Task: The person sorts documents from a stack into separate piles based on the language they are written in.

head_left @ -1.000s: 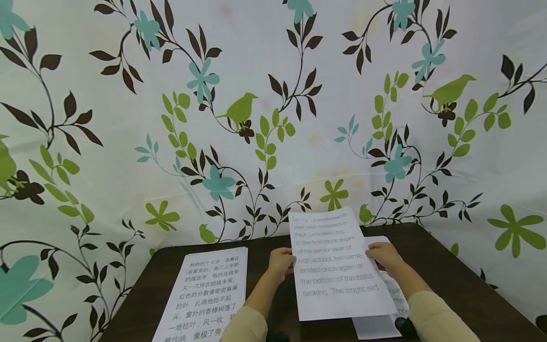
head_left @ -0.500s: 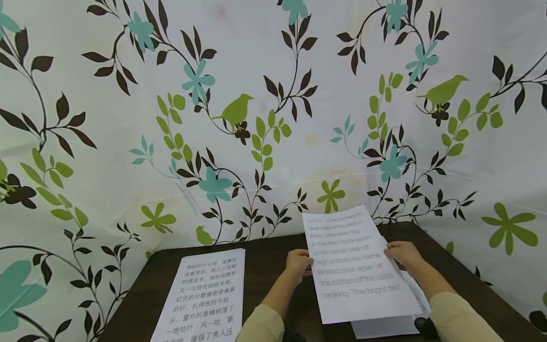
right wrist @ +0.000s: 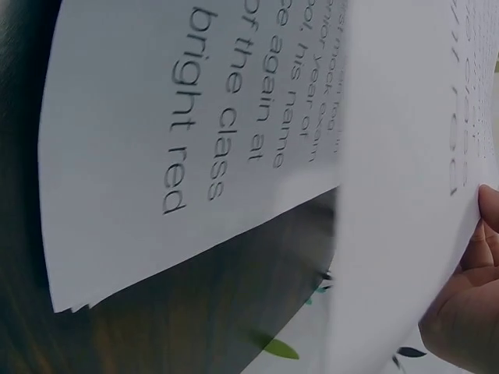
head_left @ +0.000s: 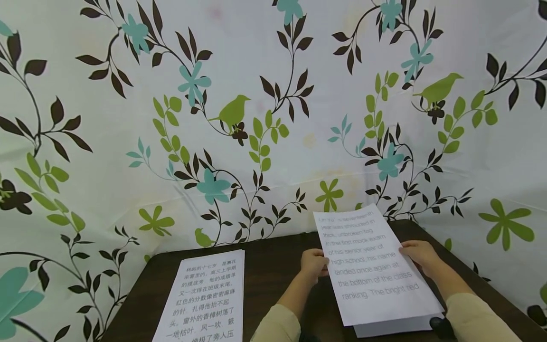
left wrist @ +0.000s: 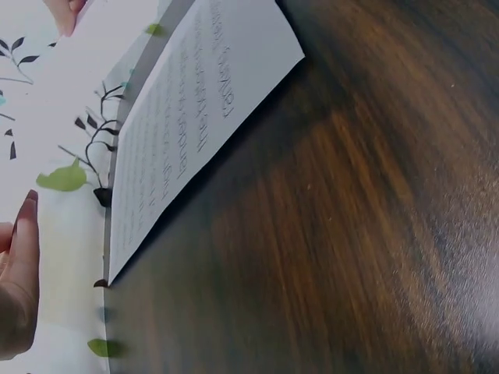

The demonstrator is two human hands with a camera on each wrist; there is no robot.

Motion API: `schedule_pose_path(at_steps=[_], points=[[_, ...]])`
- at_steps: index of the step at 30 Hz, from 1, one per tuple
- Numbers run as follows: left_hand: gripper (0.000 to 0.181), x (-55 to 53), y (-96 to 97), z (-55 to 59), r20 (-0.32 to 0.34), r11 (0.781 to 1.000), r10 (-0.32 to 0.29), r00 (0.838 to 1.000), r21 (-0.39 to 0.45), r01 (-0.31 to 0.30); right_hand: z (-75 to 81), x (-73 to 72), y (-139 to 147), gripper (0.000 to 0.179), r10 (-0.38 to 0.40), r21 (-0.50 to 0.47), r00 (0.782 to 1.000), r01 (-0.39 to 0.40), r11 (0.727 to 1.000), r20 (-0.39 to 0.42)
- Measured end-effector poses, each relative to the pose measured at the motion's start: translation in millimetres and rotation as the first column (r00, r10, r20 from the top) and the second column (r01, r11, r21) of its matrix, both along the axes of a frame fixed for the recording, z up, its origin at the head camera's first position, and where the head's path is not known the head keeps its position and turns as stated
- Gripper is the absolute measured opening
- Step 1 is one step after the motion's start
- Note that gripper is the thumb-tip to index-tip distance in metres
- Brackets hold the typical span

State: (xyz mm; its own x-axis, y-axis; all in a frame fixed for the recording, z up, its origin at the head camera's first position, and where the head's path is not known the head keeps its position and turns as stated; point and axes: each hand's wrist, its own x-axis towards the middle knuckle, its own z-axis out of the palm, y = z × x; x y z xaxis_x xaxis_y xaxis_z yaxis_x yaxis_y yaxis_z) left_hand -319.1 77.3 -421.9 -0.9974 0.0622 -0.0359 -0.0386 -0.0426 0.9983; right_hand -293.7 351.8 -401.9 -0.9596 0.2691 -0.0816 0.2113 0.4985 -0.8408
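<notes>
Both hands hold up a white sheet of paper (head_left: 372,266) printed with large English text, tilted with its top away from me. My left hand (head_left: 313,265) pinches the sheet's left edge near mid-height. At the opposite edge, my right hand (head_left: 424,256) grips with the thumb on the printed face. Below the raised sheet lies a pile of paper (head_left: 395,327), mostly covered in the head view. From the right wrist, that pile (right wrist: 132,179) shows English print and slightly uneven corners, apart from the held sheet (right wrist: 398,179).
A stack of sheets with Chinese text (head_left: 205,299) lies on the left of the dark wooden table (head_left: 273,266). Behind the table hangs a white cloth (head_left: 273,190) patterned with leaves, flowers and birds. A dark rounded object (head_left: 441,327) sits by the right sleeve.
Both hands have carried the English sheet to the right, so it covers more of the pile below. The head view has shifted slightly. The Chinese stack stays on the table.
</notes>
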Motion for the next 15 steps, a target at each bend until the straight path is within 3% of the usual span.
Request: schedule_pose_path(at_steps=[7,15], points=[[0.015,7.2,18.2,-3.3,-0.005,0.999,0.033,0.999,-0.002,-0.033,-8.3,1.8,13,0.045,-0.027,0.012,1.000,0.027,1.000,0.011],[0.026,16.1,27.1,0.2,0.000,1.000,0.028,1.000,-0.008,-0.028,-13.5,5.8,22,0.043,-0.025,-0.005,0.999,0.025,1.000,-0.020]])
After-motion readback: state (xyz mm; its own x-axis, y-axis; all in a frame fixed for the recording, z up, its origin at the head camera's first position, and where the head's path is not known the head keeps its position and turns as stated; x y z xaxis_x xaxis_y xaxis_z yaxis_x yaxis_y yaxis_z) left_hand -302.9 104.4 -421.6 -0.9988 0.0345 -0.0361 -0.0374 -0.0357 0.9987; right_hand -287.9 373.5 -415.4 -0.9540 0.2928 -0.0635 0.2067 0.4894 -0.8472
